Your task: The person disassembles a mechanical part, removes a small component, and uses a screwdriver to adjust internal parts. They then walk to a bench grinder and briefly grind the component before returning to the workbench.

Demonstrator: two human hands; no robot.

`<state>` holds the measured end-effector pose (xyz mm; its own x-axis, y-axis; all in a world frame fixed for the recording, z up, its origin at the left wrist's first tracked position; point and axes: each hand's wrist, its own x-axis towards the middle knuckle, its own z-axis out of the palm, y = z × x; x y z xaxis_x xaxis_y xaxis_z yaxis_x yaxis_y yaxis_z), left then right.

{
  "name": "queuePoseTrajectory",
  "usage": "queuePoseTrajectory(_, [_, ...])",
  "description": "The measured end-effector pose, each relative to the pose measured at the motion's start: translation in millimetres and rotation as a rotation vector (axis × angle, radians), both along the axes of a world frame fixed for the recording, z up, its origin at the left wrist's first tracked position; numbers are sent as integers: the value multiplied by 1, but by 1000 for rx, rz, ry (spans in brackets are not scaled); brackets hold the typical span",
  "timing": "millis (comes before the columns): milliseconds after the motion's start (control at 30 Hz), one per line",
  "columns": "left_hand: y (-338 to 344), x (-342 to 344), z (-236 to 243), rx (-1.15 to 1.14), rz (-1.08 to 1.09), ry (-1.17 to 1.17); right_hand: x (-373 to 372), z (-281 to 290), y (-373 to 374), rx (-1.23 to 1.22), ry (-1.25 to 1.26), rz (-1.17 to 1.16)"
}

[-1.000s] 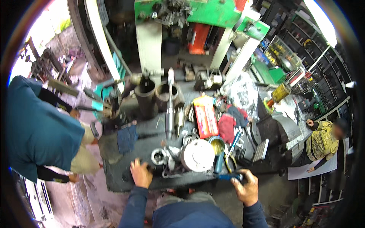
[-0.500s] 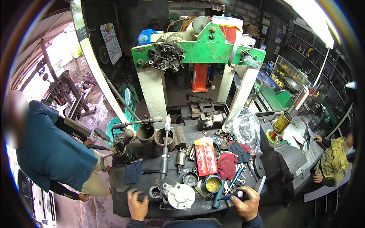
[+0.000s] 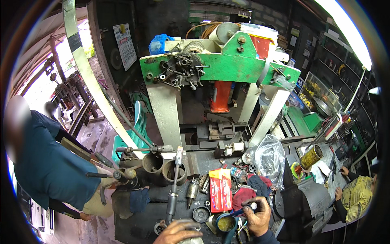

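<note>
My left hand (image 3: 178, 231) is at the bottom edge, its fingers laid over a round silver metal housing (image 3: 191, 240). Most of that housing is cut off or covered by the hand. Further right, my right hand (image 3: 258, 218) is closed round a slim blue-handled tool (image 3: 237, 212); its grey butt end sticks out by the thumb. The tool's front points left, over the rim of a blue round tin (image 3: 235, 223) with yellowish grease (image 3: 226, 223) in it. Its tip is too small to tell. A dark round metal cap (image 3: 201, 214) lies left of the tin.
Behind the tin lie a red and yellow box (image 3: 220, 191), a small electric motor (image 3: 192, 190), rags (image 3: 243, 197) and a clear plastic bag (image 3: 270, 158). A long rod tool (image 3: 172, 203) rests against metal cylinders (image 3: 153, 162). One person (image 3: 57, 158) stands left, another (image 3: 357, 197) right.
My left hand has moved right onto the metal housing. My right hand has risen with the blue-handled tool toward the grease tin. The view has shifted, and the person at left has leaned further in.
</note>
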<state>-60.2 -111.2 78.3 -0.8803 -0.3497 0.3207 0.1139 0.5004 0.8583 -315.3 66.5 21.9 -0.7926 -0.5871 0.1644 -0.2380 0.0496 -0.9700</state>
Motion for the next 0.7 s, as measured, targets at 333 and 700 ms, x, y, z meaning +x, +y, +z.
queuePoseTrajectory(333, [-7, 1, -8, 263, -133, -39, -8, 2, -38, 188, 16, -52])
queuePoseTrajectory(700, [-6, 2, -7, 308, -117, -53, -123, 161, -305, -199, 1073, 10])
